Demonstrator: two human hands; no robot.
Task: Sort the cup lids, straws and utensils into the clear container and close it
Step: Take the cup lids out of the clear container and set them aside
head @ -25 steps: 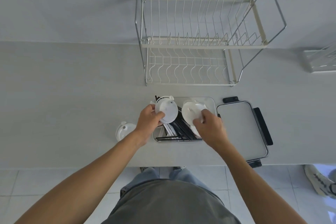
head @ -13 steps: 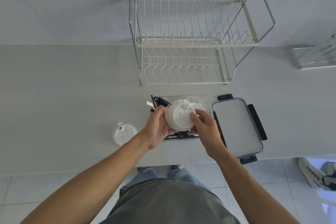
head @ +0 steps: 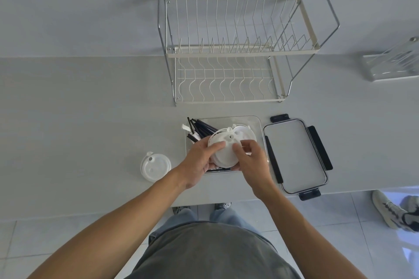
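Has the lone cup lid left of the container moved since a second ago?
No. The lone cup lid sits at the same offset left of the clear container, flat on the counter; only the camera shifted.

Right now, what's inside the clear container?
Black straws fan out at the far left of the clear container, with a white wrapped piece beside them. Both hands hold stacked white cup lids over it, hiding the near half.

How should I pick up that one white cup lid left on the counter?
Probably by its round rim. The lone cup lid lies flat, apart from the clear container, so come from above and pinch opposite edges; the left hand is nearer.
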